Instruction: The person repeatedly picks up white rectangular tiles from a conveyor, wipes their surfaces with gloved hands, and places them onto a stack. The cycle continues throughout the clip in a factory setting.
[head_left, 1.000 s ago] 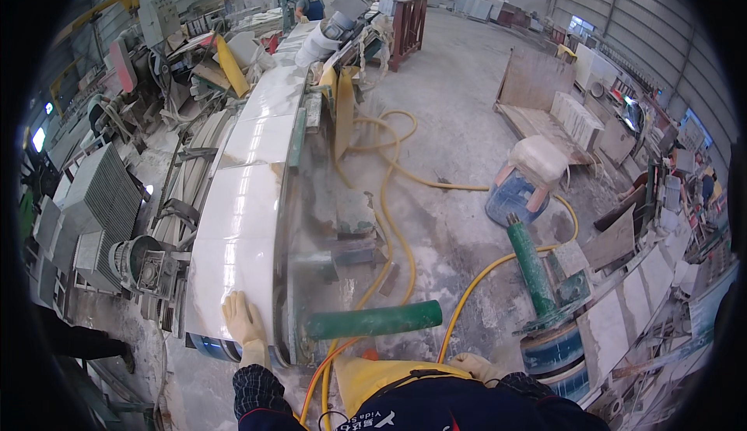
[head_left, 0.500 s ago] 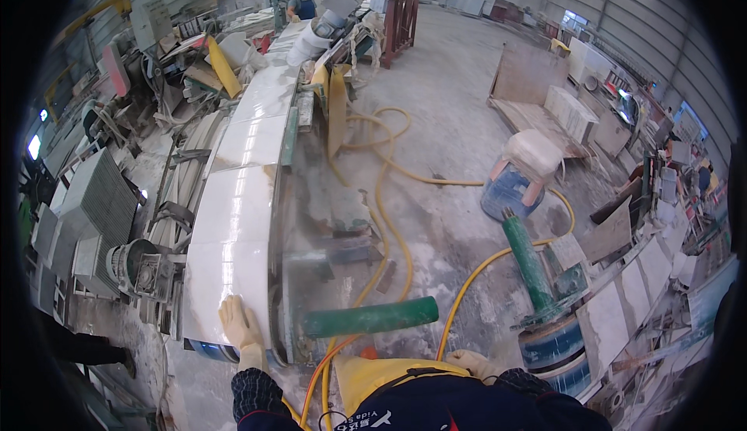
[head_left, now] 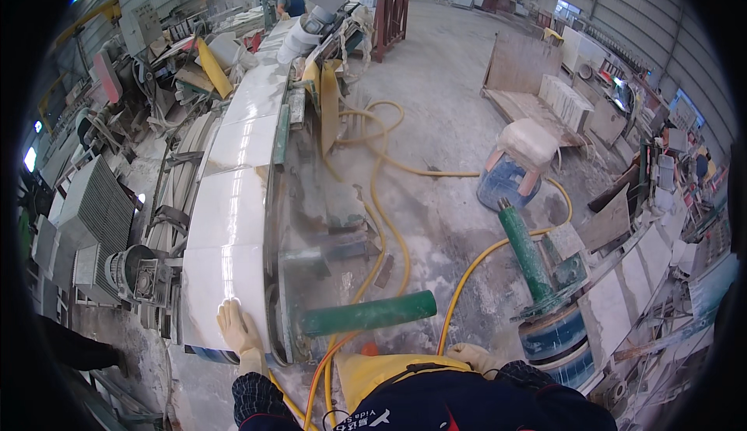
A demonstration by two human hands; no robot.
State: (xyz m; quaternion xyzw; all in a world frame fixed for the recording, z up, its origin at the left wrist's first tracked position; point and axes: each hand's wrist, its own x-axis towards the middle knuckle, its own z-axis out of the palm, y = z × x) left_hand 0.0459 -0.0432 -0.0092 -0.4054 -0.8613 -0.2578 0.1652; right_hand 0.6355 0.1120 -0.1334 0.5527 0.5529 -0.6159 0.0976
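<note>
Left gloved hand [head_left: 237, 328] lay flat, fingers spread, on the glossy white curved stone slab [head_left: 229, 221]; green cylindrical roller [head_left: 369, 313] just right. Right gloved hand [head_left: 471, 355] loosely curled, empty.

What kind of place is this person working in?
Probably a stone-cutting workshop. A long row of polished white stone slabs runs along a machine bed, the gloved left hand resting on the nearest. Yellow hoses snake over the dusty concrete floor, with cut stone pieces stacked nearby.
</note>
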